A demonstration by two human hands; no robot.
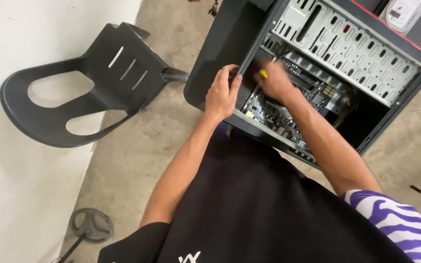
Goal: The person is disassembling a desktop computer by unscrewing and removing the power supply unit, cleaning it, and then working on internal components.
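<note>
An open black computer case lies in front of me, its side off and the motherboard showing inside. My left hand grips the case's near edge by the front panel. My right hand reaches into the case over the motherboard and is closed on a tool with a yellow handle; the hand is blurred and the tool's tip is hidden. A perforated metal drive cage runs along the far side of the case.
A black plastic chair lies tipped against the white wall at the left. A round metal base sits on the concrete floor at the lower left. A white device rests at the top right.
</note>
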